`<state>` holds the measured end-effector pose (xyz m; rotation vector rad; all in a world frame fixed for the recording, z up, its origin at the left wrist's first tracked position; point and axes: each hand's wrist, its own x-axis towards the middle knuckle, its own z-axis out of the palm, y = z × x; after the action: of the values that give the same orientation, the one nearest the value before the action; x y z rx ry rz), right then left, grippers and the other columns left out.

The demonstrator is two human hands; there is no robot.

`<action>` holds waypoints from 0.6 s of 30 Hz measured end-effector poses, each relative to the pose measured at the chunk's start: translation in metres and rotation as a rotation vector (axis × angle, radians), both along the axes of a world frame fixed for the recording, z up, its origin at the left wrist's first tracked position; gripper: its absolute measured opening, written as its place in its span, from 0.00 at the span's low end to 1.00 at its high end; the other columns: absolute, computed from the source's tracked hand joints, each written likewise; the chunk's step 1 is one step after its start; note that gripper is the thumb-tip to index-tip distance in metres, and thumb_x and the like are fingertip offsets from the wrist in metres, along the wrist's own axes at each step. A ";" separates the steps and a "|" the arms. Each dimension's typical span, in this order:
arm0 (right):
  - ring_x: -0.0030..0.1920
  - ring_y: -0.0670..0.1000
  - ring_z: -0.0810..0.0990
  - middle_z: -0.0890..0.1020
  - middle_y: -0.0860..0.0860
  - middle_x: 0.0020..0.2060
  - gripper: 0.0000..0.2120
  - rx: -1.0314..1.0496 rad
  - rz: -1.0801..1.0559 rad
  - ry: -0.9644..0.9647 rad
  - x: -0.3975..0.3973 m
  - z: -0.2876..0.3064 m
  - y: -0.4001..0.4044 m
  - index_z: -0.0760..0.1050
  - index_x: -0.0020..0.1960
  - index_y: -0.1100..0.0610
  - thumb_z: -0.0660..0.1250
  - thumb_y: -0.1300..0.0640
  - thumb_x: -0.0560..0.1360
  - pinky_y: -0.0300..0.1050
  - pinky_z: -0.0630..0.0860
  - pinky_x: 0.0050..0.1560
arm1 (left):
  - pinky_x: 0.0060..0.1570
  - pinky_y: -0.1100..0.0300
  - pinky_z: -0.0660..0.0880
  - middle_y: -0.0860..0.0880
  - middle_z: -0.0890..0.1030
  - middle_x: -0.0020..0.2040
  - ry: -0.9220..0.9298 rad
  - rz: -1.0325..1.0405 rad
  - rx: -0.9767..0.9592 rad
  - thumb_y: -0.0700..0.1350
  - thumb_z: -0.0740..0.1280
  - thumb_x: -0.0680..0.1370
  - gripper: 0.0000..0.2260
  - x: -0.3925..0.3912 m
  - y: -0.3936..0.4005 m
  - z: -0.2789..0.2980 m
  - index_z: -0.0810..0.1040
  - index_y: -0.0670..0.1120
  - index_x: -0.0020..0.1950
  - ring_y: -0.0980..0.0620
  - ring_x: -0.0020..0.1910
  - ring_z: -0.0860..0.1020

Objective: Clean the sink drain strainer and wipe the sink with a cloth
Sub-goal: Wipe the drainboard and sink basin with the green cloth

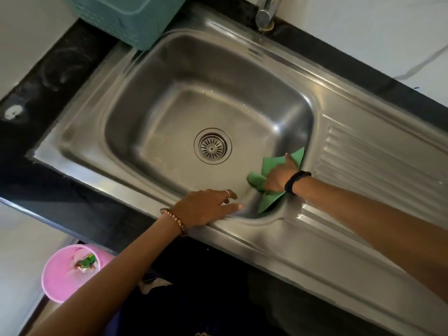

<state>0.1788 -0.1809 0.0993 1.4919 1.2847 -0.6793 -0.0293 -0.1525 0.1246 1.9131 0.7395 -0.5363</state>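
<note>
The steel sink (145, 98) fills the middle of the head view, its round slotted drain strainer (212, 146) seated in the drain hole. My right hand (278, 175) presses a green cloth (269, 198) flat against the basin's near right wall, close to the rim. My left hand (208, 207) rests palm down on the sink's front rim, fingers spread and holding nothing. The cloth lies to the right of the strainer and does not touch it.
A ribbed steel drainboard (378, 161) runs to the right of the basin. A teal plastic basket (126, 18) stands at the back left on the black counter (48, 93). The tap base (265, 18) sits behind the basin. A pink bin (65, 275) with scraps stands on the floor, lower left.
</note>
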 end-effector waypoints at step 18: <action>0.75 0.59 0.55 0.67 0.53 0.71 0.25 0.172 0.221 -0.180 0.052 0.021 0.022 0.71 0.66 0.49 0.49 0.41 0.77 0.71 0.34 0.69 | 0.64 0.57 0.68 0.46 0.74 0.65 -0.264 0.240 -0.523 0.51 0.67 0.75 0.24 0.095 -0.029 -0.041 0.66 0.46 0.69 0.50 0.62 0.73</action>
<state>0.2308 -0.1585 0.1205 1.4827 1.3688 -0.2896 0.0661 -0.1816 0.0837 1.3536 0.5756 -0.2816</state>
